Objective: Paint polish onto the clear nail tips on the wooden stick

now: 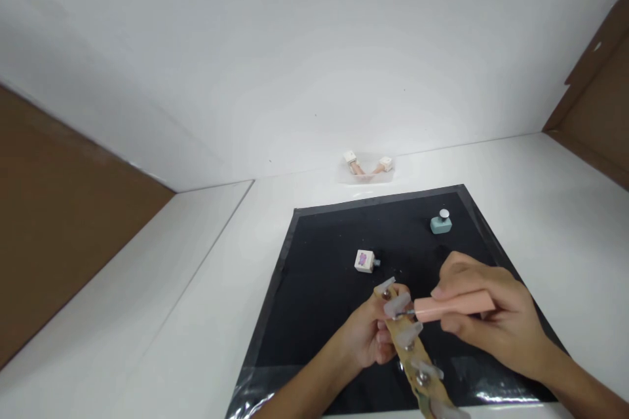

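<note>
My left hand (368, 334) is closed around the upper end of a yellowish strip (403, 334), which carries several clear nail tips (409, 334) on small round metallic mounts. In my right hand (501, 314) is a pink brush cap (455, 306), pinched between thumb and fingers. Its thin brush points left and meets the second nail tip (397, 305) from the top. A white bottle (364, 261) with a purple picture lies on its side on the black mat (319, 275), just beyond my left hand.
Toward the mat's back right sits a teal bottle (441, 225) with a round silvery top. Behind the mat, a clear container (366, 177) holds white and pink bottles. Brown panels (59, 209) stand at both sides, with a white wall behind.
</note>
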Demonstrator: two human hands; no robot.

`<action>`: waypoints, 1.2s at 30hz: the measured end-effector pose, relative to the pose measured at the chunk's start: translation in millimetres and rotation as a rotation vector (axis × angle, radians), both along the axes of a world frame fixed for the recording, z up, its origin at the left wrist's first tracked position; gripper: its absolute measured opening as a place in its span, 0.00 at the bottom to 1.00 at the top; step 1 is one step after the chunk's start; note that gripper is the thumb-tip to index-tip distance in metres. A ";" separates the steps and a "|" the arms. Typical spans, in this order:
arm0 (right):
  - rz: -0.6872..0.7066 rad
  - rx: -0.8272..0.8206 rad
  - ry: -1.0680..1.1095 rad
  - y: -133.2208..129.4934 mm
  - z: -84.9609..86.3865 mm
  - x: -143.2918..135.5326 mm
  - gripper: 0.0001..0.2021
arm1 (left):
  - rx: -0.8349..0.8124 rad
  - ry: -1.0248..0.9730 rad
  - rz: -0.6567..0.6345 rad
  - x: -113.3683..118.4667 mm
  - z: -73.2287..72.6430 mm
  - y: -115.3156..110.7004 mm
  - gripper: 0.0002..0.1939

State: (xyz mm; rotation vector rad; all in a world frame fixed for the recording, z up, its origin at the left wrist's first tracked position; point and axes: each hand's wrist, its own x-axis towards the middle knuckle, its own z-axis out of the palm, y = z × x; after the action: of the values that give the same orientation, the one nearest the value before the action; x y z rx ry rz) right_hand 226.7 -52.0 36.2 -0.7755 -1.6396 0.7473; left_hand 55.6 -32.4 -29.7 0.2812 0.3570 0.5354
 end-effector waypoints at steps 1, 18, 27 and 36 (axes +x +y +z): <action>0.000 -0.010 -0.014 -0.2 0.6 -0.7 0.06 | 0.001 0.002 0.010 0.4 -0.4 -0.6 0.07; -0.040 -0.102 0.007 -3.0 4.2 -1.2 0.07 | 0.157 0.021 -0.047 -1.7 -10.2 -7.0 0.08; 0.089 -0.092 0.040 -2.5 5.6 1.9 0.05 | 0.231 0.092 -0.108 -0.5 1.7 -6.0 0.12; -0.255 -0.165 -0.022 0.3 -0.2 7.5 0.13 | 0.308 0.115 -0.055 1.6 -1.7 -5.1 0.16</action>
State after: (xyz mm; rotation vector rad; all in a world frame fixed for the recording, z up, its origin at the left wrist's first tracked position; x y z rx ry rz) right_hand 234.2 -51.7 36.0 -1.0909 -1.4754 0.6981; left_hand 57.2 -37.5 -31.4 0.6198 0.3763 0.5210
